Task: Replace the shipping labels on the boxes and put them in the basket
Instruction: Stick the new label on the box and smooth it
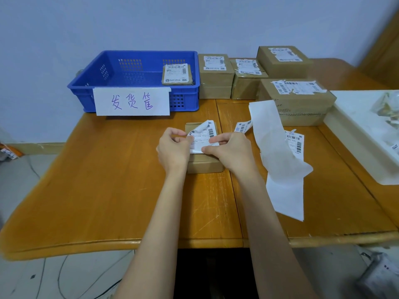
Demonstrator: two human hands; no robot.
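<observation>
Holding a label (204,135) over a small box (204,164) at the middle of the bench (108,190), I have both hands pinched on it. My left hand (173,151) grips its left edge between thumb and fingers; my right hand (230,151) is clamped on its lower right corner. The label is curled, its upper left corner lifted and its white underside showing; whether any part is stuck to the box I cannot tell.

At the back left I see the blue basket (138,98), with a paper sign (131,101) on its front wall, and one labelled box (177,74) lying in its right end. Just right of the basket I see four more boxes (295,100), two of them stacked, their labels torn and wrinkled. A long strip of backing paper (278,160) lies right of my hands, with loose labels (295,143) beside it. A white tray (362,137) sits at the right edge.
</observation>
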